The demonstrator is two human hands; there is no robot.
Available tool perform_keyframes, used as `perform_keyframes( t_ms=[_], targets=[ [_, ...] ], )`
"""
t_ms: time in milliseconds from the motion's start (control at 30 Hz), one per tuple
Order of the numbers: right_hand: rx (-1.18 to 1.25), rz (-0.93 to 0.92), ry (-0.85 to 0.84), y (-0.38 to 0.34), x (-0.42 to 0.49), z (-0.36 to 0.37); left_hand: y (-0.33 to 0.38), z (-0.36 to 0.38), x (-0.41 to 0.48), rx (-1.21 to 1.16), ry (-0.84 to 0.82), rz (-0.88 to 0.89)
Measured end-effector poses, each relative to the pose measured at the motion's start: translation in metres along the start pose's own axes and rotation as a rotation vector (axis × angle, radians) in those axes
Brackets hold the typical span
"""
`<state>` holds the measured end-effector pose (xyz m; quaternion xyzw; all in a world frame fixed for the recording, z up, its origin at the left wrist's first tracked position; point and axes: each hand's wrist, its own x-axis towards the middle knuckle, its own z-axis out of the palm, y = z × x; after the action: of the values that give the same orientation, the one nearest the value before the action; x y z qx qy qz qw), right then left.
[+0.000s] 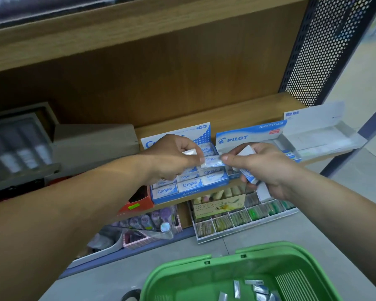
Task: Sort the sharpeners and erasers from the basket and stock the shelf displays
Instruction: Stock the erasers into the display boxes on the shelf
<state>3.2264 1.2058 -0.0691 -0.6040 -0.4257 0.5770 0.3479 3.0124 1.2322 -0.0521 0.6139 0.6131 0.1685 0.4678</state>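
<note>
Left forearm (74, 203) bare right to the frame edge at 8 o'clock, looks very broad there from the wide lens. Right forearm (334, 203) bare too, runs to the edge at 4 o'clock, narrower in view. Left hand (172, 157) bare, knuckles show. Right hand (265, 168) bare, thumbnail (225, 157) short and plain.

The bottom edge cuts off the basket (178, 279); the packets (237, 288) in it are too blurred to name. The left hand (172, 157) covers the Campus box (189, 193) header. It and the right hand (263, 168) hide most of the erasers (213, 161) they grip. The left rack (20, 144) is smeared.
</note>
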Motion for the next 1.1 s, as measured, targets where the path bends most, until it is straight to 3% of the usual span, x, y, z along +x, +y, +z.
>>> perform_keyframes(
  t_ms=[200, 733, 1100],
  targets=[
    [0.054, 0.027, -0.028, 0.0, 0.007, -0.004, -0.017, 0.0, 0.012, 0.024, 0.122, -0.021],
    [0.117, 0.147, -0.006, 0.006, 0.006, -0.01, -0.015, 0.016, 0.017, 0.344, -0.002, 0.046],
    [0.003, -0.022, -0.153, 0.0, -0.007, -0.001, 0.004, 0.009, -0.013, -0.024, -0.042, 0.168]
  ],
)
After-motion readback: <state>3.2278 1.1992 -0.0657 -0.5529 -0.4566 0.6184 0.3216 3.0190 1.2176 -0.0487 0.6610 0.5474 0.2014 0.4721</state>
